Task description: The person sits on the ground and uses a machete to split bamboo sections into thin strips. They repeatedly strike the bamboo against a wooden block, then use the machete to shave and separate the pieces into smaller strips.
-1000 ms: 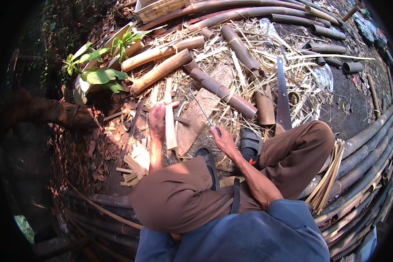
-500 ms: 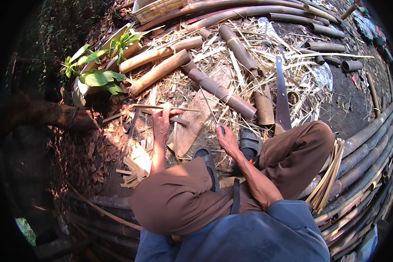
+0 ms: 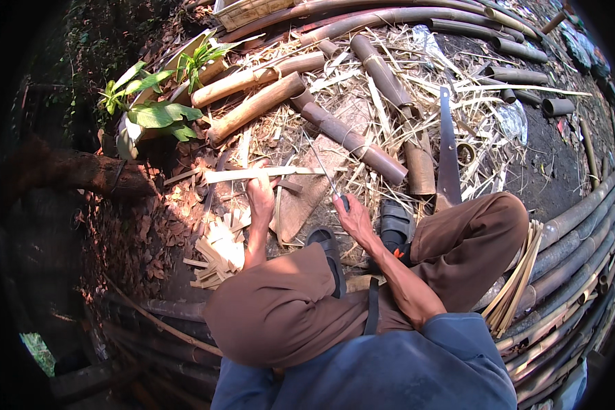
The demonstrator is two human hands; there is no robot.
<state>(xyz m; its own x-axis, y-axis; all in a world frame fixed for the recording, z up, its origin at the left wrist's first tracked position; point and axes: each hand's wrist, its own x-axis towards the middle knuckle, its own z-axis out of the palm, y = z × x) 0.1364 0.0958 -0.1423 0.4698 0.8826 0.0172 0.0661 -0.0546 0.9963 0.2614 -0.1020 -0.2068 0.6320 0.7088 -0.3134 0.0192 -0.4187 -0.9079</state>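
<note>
A pale bamboo strip (image 3: 236, 175) lies crosswise in my left hand (image 3: 260, 195), whose fingers are closed around it. In my right hand (image 3: 354, 219) is the handle of a knife (image 3: 320, 160); its thin blade points up and to the left, crossing near the strip's right end. Whether blade and strip touch, I cannot tell. Below the left hand, several short split pieces (image 3: 212, 268) lie in a sunlit pile on the ground. A flat wooden board (image 3: 301, 208) lies on the ground beyond my feet.
Cut bamboo tubes (image 3: 352, 142) lie ahead among pale shavings. A handsaw (image 3: 447, 150) stands beside my right knee, blade upward. To the right are a bundle of strips (image 3: 516, 287) and long bamboo poles (image 3: 567, 236). A leafy plant (image 3: 158, 116) and a thick trunk (image 3: 82, 176) are left.
The strip has turned in my left hand, from showing a narrow brown edge to showing its broad pale face. My right hand still holds the knife, nearly in place. The view has shifted slightly.
</note>
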